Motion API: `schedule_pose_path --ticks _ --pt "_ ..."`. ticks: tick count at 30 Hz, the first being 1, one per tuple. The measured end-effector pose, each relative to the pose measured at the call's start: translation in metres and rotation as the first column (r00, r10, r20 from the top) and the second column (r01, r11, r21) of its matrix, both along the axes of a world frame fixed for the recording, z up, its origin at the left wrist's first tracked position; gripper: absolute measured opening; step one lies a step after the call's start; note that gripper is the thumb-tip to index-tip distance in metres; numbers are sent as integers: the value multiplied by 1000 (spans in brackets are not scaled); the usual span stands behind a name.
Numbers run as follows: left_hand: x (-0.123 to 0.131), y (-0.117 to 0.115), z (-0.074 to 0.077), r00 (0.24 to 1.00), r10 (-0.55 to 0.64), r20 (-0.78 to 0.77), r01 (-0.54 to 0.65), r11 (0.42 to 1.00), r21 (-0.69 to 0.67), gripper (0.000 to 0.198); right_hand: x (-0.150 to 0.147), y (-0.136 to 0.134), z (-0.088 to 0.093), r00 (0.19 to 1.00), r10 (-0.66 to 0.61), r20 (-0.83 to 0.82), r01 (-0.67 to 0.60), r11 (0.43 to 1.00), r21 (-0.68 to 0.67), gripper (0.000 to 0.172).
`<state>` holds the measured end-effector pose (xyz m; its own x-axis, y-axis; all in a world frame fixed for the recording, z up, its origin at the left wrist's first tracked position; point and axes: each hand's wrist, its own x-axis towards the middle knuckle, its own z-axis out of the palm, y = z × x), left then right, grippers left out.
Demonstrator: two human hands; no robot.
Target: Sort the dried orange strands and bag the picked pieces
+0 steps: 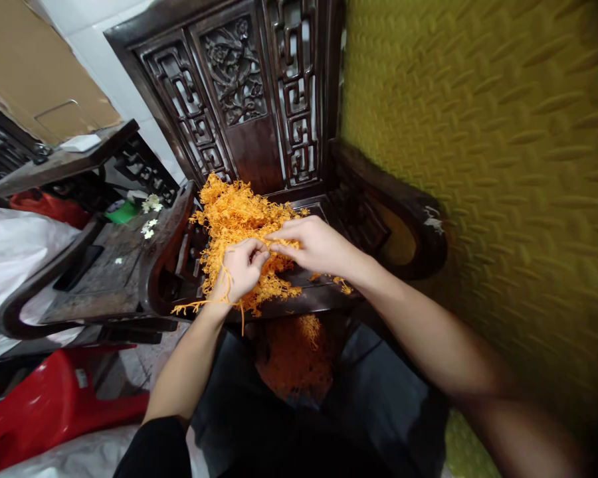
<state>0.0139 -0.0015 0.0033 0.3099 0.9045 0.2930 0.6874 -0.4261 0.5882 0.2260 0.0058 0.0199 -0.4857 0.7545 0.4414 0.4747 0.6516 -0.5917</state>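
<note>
A heap of orange, branching, string-like strands (244, 212) covers much of the dark carved wooden chair's seat (323, 292). My left hand (242, 269) is closed in front of the heap, its thumb and fingers pinching an orange strand. Long ends of orange string (194, 305) trail over its wrist and hang below. Close against its fingertips, my right hand (311, 245) reaches in from the right with thumb and fingers around the same strand. The exact grip between the fingertips is small and partly hidden.
A patterned yellow-green wall surface (478, 133) rises at the right. On the left, a wooden side table (104, 285) carries small pale flower-like pieces (149, 229) and a green item (122, 211). A red plastic stool (54, 398) lies lower left. An orange-filled bag-like container (294, 365) sits between my legs.
</note>
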Motion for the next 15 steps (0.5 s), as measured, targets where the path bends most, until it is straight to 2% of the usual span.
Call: schedule_pose_path --ticks 3,5,8,10,11,13,15 --pt "5 -5 1 995 -38 -89 46 995 92 9 -13 -9 -1 968 -51 246 34 997 74 22" --pt "3 -10 7 985 -54 -164 74 990 118 10 -11 -8 0 958 -141 250 115 987 113 21" --pt "-5 -25 19 963 -46 -267 83 988 130 10 8 0 3 932 -362 13 353 915 194 21" --pt "-9 -40 22 958 -60 -281 93 990 107 10 25 6 4 860 -458 -224 497 850 174 21" --pt "-8 -49 19 957 -105 -272 125 990 59 10 32 9 3 821 -469 -327 530 839 126 23" --pt "2 -69 2 929 -270 -254 241 961 -139 10 42 11 0 765 -436 -474 487 873 -18 28" --pt "24 -89 -27 842 -471 -264 326 833 -447 9 44 9 -3 729 -380 -570 349 922 -169 35"
